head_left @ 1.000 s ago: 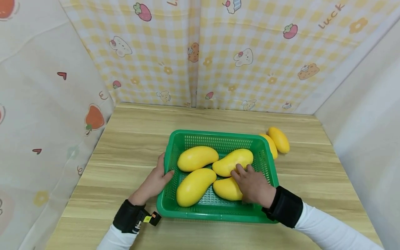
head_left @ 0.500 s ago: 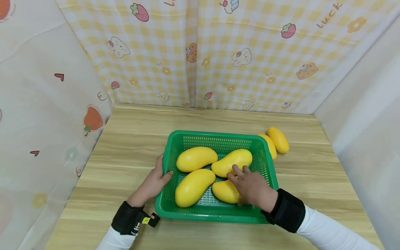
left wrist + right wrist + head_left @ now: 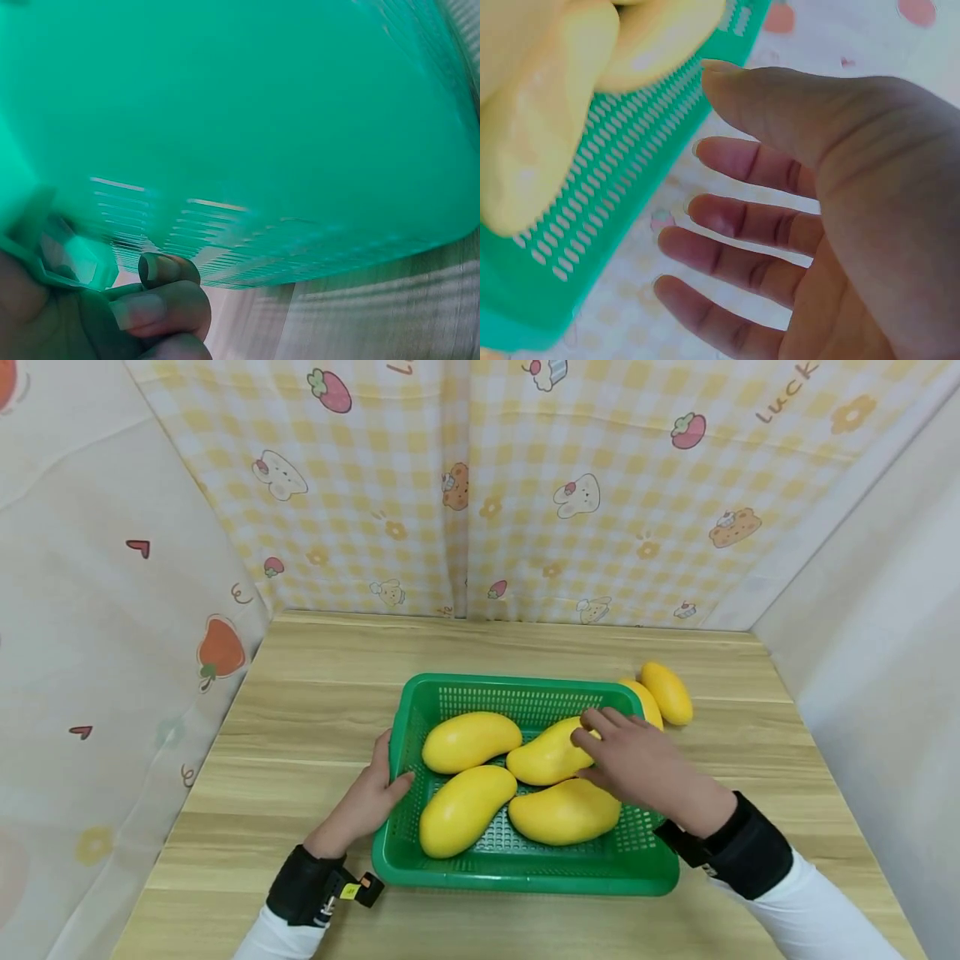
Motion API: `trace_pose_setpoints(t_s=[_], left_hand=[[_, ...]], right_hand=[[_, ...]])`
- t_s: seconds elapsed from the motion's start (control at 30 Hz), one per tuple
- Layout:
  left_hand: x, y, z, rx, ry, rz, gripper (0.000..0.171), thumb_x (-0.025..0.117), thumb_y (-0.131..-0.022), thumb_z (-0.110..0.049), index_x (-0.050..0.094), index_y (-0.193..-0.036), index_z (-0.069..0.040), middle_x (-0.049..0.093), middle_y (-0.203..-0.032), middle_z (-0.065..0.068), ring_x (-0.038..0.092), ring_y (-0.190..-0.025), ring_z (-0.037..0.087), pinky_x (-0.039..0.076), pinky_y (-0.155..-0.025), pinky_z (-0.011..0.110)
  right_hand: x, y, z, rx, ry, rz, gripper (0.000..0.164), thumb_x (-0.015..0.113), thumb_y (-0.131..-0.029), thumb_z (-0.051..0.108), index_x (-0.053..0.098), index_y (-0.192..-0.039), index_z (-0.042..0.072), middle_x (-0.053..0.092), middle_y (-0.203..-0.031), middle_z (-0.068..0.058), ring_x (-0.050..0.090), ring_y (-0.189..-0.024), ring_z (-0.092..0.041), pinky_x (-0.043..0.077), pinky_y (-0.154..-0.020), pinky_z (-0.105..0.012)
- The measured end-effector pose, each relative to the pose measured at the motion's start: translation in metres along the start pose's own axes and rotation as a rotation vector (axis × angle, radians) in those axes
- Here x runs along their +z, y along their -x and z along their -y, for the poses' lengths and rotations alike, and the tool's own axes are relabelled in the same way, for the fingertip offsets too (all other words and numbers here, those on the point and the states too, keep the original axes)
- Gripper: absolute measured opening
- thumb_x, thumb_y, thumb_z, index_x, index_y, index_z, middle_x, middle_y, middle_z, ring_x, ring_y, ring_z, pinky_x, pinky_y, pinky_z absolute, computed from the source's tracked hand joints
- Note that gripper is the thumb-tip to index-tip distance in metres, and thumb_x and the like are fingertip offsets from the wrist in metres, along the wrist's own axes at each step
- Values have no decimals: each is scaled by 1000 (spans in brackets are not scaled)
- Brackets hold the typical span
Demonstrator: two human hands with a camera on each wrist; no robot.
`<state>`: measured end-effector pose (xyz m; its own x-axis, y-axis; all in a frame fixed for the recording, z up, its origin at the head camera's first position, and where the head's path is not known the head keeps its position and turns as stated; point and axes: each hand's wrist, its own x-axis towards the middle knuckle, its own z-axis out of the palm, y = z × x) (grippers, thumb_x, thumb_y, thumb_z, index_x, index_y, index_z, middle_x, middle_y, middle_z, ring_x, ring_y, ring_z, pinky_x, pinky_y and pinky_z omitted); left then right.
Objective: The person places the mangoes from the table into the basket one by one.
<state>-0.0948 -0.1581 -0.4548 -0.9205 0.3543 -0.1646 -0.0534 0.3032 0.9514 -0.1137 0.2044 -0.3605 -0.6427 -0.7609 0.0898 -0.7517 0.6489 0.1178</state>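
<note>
A green plastic basket (image 3: 525, 883) with slotted walls holds several large yellow mangoes, among them a front-right mango (image 3: 566, 814) and a back-right mango (image 3: 543, 758). My left hand (image 3: 367, 802) grips the basket's left rim, thumb inside; the left wrist view has its fingertips (image 3: 161, 307) curled by the green wall. Above the basket's right side hovers my right hand (image 3: 645, 760), covering part of the back-right mango and the right rim. In the right wrist view its relaxed, spread fingers (image 3: 735, 221) hold nothing.
Two smaller yellow mangoes lie on the wooden table (image 3: 337, 668) just beyond the basket's right back corner; the farther small mango (image 3: 667, 693) shows whole. A checked curtain (image 3: 517, 485) hangs behind, with pale cloth walls on the left and right.
My right hand has come off the front-right mango and moved up and right towards the basket's right rim, uncovering that mango. The left hand keeps its grip on the basket.
</note>
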Motion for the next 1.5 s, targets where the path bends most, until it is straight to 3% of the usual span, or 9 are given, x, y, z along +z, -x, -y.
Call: trace_pose_setpoints(t_s=[0.3, 0.33, 0.4, 0.53, 0.57, 0.77, 0.97, 1.17, 1.5], left_hand=[[0, 1, 2, 11, -16, -13, 67, 44, -100, -4, 0, -150, -6, 42, -131, 35, 63, -90, 34, 55, -69, 39], [0, 0, 2, 12, -21, -15, 67, 44, -99, -4, 0, -150, -5, 42, -131, 35, 63, -90, 34, 55, -69, 39], [0, 0, 1, 14, -27, -16, 67, 44, -100, -4, 0, -150, -5, 43, -130, 35, 63, -90, 34, 55, -69, 39], [0, 0, 1, 16, -10, -9, 68, 44, -100, -4, -2, -150, -6, 44, -129, 35, 64, -89, 34, 55, -68, 39], [0, -1, 1, 16, -8, -8, 68, 44, -100, -5, -2, -150, -6, 44, -130, 34, 64, -89, 34, 55, -68, 38], [0, -1, 1, 0, 1, -13, 68, 44, -99, -4, -1, -150, -6, 44, -130, 34, 63, -90, 34, 55, -68, 38], [1, -1, 1, 4, -11, -11, 68, 44, -99, -4, -2, -150, -5, 42, -131, 35, 62, -92, 35, 55, -70, 39], [1, -2, 1, 9, -14, -14, 68, 44, -99, -4, -2, -150, -5, 40, -133, 34, 62, -95, 36, 55, -72, 39], [2, -1, 0, -1, -16, -20, 68, 45, -100, -5, -2, -150, -5, 39, -136, 34, 59, -101, 37, 53, -75, 41]], right_hand=[[-12, 8, -25, 77, -48, -125, 36, 81, -76, 25, 62, -101, 7, 52, -96, -7, 51, -78, -20, 44, -54, -28], [-12, 9, -29, 81, -66, -140, 36, 77, -82, 30, 62, -102, 6, 52, -96, -8, 51, -78, -21, 45, -54, -29], [-13, 10, -36, 100, -92, -175, 36, 77, -82, 28, 60, -103, 4, 52, -96, -10, 51, -76, -22, 46, -54, -30], [-14, 15, -51, 218, -115, -203, 38, 76, -83, 23, 58, -107, 0, 53, -98, -14, 54, -77, -27, 48, -53, -36], [-14, 16, -54, 258, -113, -204, 40, 79, -78, 15, 58, -107, -1, 53, -98, -16, 55, -77, -28, 48, -52, -37], [-1, 26, -76, 457, -115, -144, 39, 73, -84, 11, 54, -112, -7, 51, -96, -23, 54, -77, -36, 47, -50, -44], [27, 36, -100, 583, -201, 31, 39, 65, -90, 10, 48, -118, -12, 49, -102, -31, 53, -85, -45, 47, -64, -52], [57, 38, -116, 629, -246, 134, 43, 62, -93, 14, 44, -123, -12, 47, -107, -32, 53, -90, -45, 48, -69, -54], [81, 31, -118, 631, -298, 138, 40, 56, -95, 16, 48, -124, -11, 45, -112, -32, 48, -95, -47, 47, -71, -57]])
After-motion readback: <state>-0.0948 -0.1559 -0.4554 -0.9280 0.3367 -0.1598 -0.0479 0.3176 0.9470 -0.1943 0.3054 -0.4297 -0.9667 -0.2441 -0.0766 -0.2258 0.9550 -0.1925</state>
